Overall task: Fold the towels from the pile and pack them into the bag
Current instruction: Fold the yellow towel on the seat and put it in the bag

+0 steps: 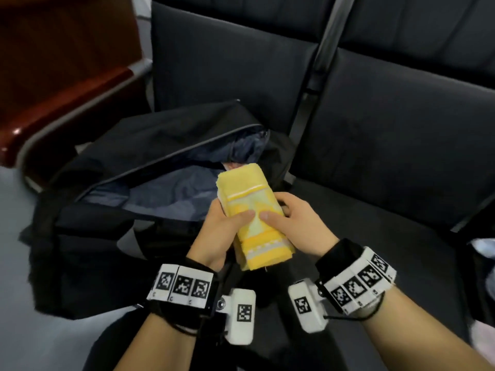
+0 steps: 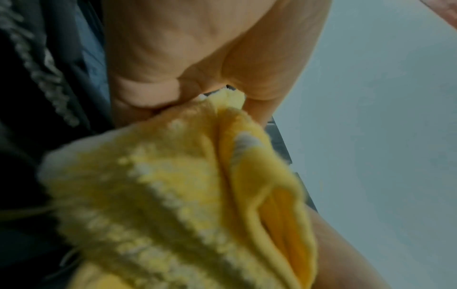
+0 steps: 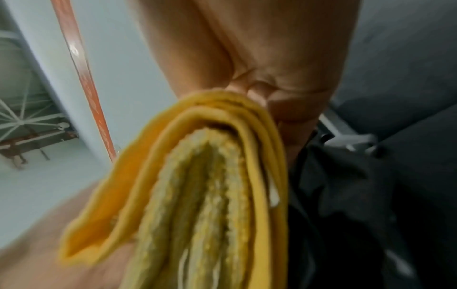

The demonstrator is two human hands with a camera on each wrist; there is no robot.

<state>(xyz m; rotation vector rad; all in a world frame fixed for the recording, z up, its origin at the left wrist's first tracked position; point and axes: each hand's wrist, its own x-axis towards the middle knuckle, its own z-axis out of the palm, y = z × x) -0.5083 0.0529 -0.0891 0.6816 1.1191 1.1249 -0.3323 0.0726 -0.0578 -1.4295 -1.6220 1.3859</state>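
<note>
Both hands gripped a folded yellow towel (image 1: 250,215) with pale stripes, held just above the near edge of an open black bag (image 1: 150,183): the left hand (image 1: 219,231) curled round its 9 o'clock side with the thumb laid across the top, and the right hand (image 1: 292,220) curled round its 3 o'clock side, thumb tips nearly meeting. The bag lay unzipped at 10 o'clock from the towel, grey lining showing, on a dark padded seat (image 1: 375,156). The wrist bands (image 1: 182,286) bore black-and-white square marker codes; no readable wording or brand showed anywhere.
</note>
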